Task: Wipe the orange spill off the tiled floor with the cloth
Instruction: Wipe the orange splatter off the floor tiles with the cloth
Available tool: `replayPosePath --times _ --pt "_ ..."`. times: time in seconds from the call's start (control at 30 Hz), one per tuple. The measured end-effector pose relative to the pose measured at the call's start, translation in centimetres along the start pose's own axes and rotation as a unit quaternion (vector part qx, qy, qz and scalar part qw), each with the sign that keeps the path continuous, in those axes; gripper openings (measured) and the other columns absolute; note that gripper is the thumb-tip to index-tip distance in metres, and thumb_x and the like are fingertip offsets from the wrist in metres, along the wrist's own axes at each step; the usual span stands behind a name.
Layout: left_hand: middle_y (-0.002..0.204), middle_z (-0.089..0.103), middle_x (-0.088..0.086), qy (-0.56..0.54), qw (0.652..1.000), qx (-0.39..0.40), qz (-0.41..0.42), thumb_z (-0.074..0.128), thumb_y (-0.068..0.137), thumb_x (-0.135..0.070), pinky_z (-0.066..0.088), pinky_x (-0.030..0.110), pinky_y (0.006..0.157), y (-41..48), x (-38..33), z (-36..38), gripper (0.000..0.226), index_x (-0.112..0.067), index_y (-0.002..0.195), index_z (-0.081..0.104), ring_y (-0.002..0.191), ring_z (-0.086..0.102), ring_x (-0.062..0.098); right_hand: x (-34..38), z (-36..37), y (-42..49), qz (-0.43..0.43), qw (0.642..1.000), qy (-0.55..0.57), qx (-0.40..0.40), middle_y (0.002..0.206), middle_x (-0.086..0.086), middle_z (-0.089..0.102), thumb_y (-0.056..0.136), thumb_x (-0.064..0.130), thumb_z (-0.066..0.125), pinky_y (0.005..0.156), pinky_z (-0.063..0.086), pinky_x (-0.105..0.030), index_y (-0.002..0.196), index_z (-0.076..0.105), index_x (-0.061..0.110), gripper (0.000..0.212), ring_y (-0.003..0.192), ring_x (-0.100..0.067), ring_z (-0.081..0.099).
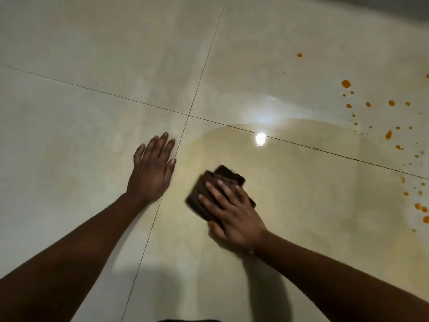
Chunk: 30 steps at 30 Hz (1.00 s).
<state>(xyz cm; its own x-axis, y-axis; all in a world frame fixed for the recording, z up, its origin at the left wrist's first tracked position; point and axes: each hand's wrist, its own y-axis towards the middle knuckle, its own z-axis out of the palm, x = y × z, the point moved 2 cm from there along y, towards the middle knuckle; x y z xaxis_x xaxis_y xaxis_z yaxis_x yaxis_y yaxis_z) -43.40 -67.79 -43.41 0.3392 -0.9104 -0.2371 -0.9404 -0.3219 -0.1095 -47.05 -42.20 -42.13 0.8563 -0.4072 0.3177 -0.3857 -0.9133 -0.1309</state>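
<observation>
A dark brown folded cloth lies on the glossy cream tiled floor, slightly blurred. My right hand presses down on it with fingers spread flat over its top. My left hand rests flat on the floor to the left of the cloth, fingers straight, beside a grout line. A pale yellowish smear spreads over the tiles right of the cloth. Several bright orange drops are scattered at the far right, apart from both hands.
Dark grout lines cross at a joint just above my left hand. A bright light reflection shines on the wet tile. More orange drops lie near the right edge, lower down.
</observation>
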Motion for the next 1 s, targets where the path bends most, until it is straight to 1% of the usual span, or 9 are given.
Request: replayPosePath --times 0.07,0.23,0.33,0.43,0.5,0.63,0.8,0.9,1.0 --pt "0.161 0.026 0.002 -0.006 1.000 0.004 -0.005 0.027 0.101 -0.035 0.014 0.045 0.118 -0.1 -0.4 -0.1 0.051 -0.020 0.150 0.033 0.147 0.023 0.023 -4.8 -1.5 -3.6 -0.022 0.999 -0.032 0.000 0.161 -0.005 0.021 0.088 0.045 0.046 0.114 0.021 -0.052 0.152 0.028 0.030 0.068 0.149 -0.025 0.011" --pt "0.159 0.030 0.000 -0.018 1.000 -0.024 0.006 0.029 0.100 -0.029 0.017 0.045 0.118 0.2 0.1 -0.3 0.049 -0.020 0.148 0.037 0.146 0.026 0.021 -6.4 -4.3 9.9 0.200 0.975 0.008 -0.100 0.162 -0.010 0.019 0.086 0.043 0.041 0.116 0.017 -0.055 0.152 0.030 0.024 0.069 0.149 -0.029 0.010" --pt "0.159 0.031 0.001 -0.018 0.999 -0.028 0.010 0.030 0.099 -0.027 0.018 0.045 0.117 0.4 0.3 0.1 0.050 -0.019 0.147 0.039 0.145 0.028 0.022 0.9 -0.1 6.1 0.024 0.999 0.000 -0.031 0.161 -0.007 0.020 0.087 0.043 0.047 0.117 0.015 -0.054 0.152 0.031 0.026 0.069 0.150 -0.028 0.010" --pt "0.159 0.030 0.001 -0.004 1.000 -0.013 -0.005 0.029 0.099 -0.028 0.019 0.045 0.117 0.2 -0.2 -0.1 0.050 -0.019 0.147 0.038 0.145 0.029 0.023 -2.5 -0.7 -1.8 -0.085 0.995 -0.023 0.037 0.162 -0.005 0.019 0.089 0.046 0.045 0.115 0.018 -0.050 0.153 0.028 0.029 0.068 0.150 -0.026 0.012" --pt "0.159 0.030 0.001 0.003 1.000 -0.011 -0.005 0.027 0.099 -0.028 0.020 0.045 0.117 0.0 -0.4 -0.2 0.050 -0.019 0.148 0.037 0.145 0.029 0.022 -7.1 -2.0 -0.1 -0.051 0.998 -0.047 0.009 0.161 -0.006 0.022 0.088 0.047 0.043 0.112 0.024 -0.051 0.152 0.030 0.029 0.068 0.149 -0.027 0.016" --pt "0.159 0.031 0.001 0.008 1.000 -0.027 -0.006 0.027 0.099 -0.027 0.021 0.046 0.117 0.1 0.3 0.1 0.051 -0.019 0.147 0.038 0.145 0.029 0.022 -6.1 -3.5 9.1 0.178 0.980 0.009 -0.090 0.162 -0.008 0.020 0.086 0.045 0.041 0.116 0.017 -0.052 0.151 0.031 0.026 0.069 0.149 -0.029 0.012" --pt "0.154 0.037 0.006 0.010 0.999 -0.043 -0.020 0.033 0.097 -0.026 0.021 0.046 0.114 -0.1 -0.7 -0.4 0.046 -0.014 0.139 0.046 0.141 0.034 0.026 -5.1 -1.5 -3.1 -0.020 1.000 -0.014 0.007 0.161 -0.006 0.020 0.089 0.045 0.042 0.116 0.019 -0.051 0.152 0.030 0.028 0.066 0.150 -0.025 0.010" --pt "0.141 0.046 0.012 -0.003 0.997 -0.074 -0.017 0.044 0.093 -0.028 0.022 0.048 0.112 1.9 -3.5 -1.5 0.034 -0.011 0.121 0.054 0.136 0.037 0.031 -13.6 -4.2 -3.1 0.152 0.987 -0.017 -0.053 0.162 -0.007 0.017 0.088 0.048 0.035 0.115 0.021 -0.053 0.153 0.025 0.030 0.067 0.150 -0.026 0.009" --pt "0.148 0.042 0.010 -0.038 0.995 -0.074 0.046 0.047 0.093 -0.028 0.021 0.048 0.113 5.8 -8.3 -0.7 0.041 -0.011 0.131 0.050 0.140 0.033 0.030 -14.7 -5.4 3.1 0.328 0.937 0.009 -0.116 0.162 -0.009 0.016 0.087 0.048 0.030 0.118 0.013 -0.048 0.153 0.025 0.027 0.070 0.149 -0.028 0.008"
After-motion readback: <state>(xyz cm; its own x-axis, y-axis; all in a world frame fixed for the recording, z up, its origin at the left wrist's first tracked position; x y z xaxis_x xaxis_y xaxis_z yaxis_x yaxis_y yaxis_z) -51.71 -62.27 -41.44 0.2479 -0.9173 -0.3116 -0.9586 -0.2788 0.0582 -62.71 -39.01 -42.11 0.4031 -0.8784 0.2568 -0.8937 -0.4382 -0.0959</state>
